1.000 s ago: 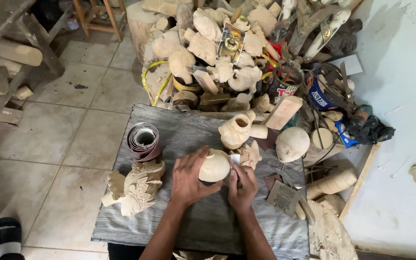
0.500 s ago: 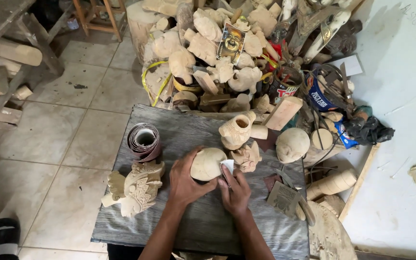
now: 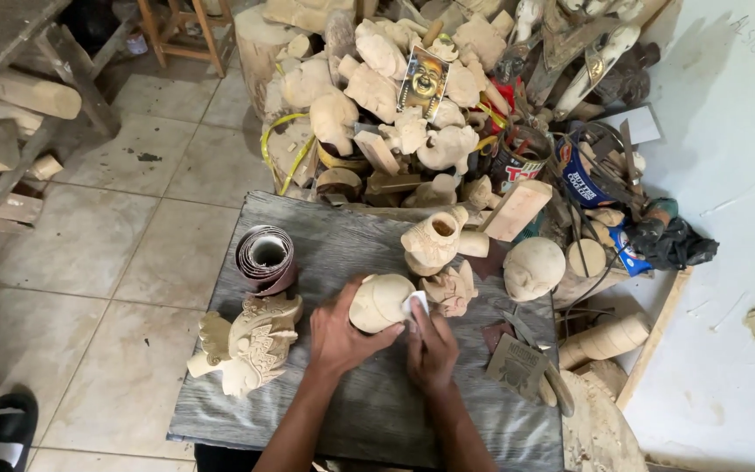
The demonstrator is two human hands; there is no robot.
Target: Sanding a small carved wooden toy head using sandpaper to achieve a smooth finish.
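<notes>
Looking down from the head view, the left hand (image 3: 338,336) is wrapped around a rounded pale wood carving (image 3: 380,301), bracing it on the grey board (image 3: 342,240) so it can't roll. The right hand (image 3: 430,350) pinches a small white scrap (image 3: 416,303) flat against the carving's side. A sandpaper roll (image 3: 266,259) and a carved bird figure (image 3: 251,345) sit close by on the left, handy to grab.

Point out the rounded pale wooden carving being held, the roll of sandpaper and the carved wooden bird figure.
rounded pale wooden carving (image 3: 377,301), head view, its domed top.
roll of sandpaper (image 3: 266,260), head view, outer coil.
carved wooden bird figure (image 3: 251,341), head view, its carved body.
</notes>
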